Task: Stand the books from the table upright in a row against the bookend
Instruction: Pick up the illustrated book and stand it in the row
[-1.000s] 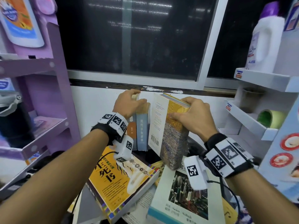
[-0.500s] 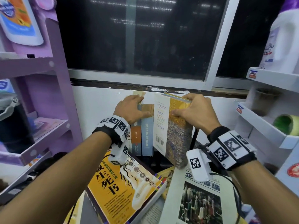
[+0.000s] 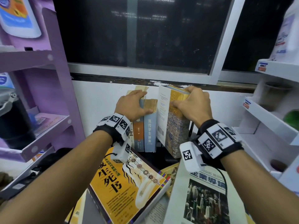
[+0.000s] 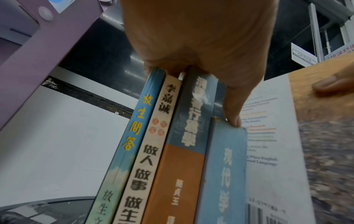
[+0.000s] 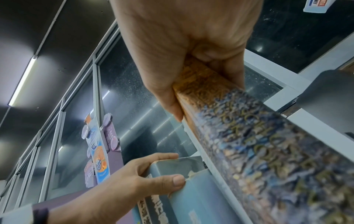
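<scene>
The left hand (image 3: pixel 131 105) lies over the tops of the upright row of books (image 3: pixel 144 126), fingers curled down behind them and thumb pressed on the shortest blue spine (image 4: pixel 226 166). The right hand (image 3: pixel 192 105) grips the top of a thick paperback (image 3: pixel 174 126), thumb on its glossy mottled gold-and-blue spine and fingers wrapped over the far side. That book stands upright just right of the row, its white back cover facing the blue spine across a narrow gap. The row's spines are matte blue, cream and orange; page edges look yellowed. More books lie flat on the tabletop: a yellow one (image 3: pixel 126 191) and a white one (image 3: pixel 208 199).
</scene>
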